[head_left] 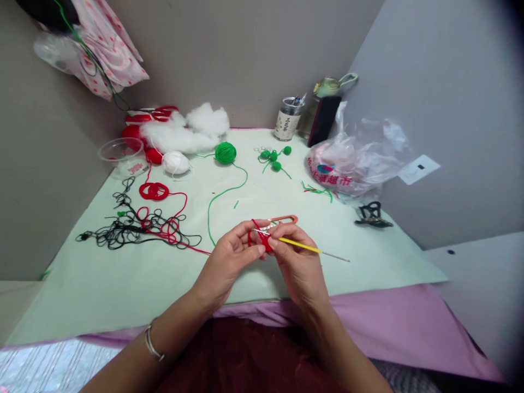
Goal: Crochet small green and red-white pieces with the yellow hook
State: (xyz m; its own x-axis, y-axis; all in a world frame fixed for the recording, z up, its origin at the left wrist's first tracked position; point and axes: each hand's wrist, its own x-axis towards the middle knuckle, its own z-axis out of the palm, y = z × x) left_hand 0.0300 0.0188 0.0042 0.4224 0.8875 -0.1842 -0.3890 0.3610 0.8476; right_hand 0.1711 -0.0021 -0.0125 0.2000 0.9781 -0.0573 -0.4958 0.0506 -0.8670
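Note:
My left hand (236, 251) pinches a small red crochet piece (266, 243), with red yarn looped over its index finger. Between the fingers of my right hand (298, 256) is a crochet hook with a yellow handle (301, 245); its silver tip meets the red piece, and a thin metal end sticks out to the right. Just behind both hands lie orange-handled snips (290, 219), partly covered by the fingers. A strand of red yarn (196, 249) runs from the left hand toward a tangle on the table.
Tangled black yarn (126, 229) lies at left. Behind it are white stuffing (184, 131), a white yarn ball (176, 162) and a green yarn ball (225, 153). Small green balls (273, 156), a pen jar (286, 120), a plastic bag (347, 164) and a black claw clip (373, 214) stand or lie rightward.

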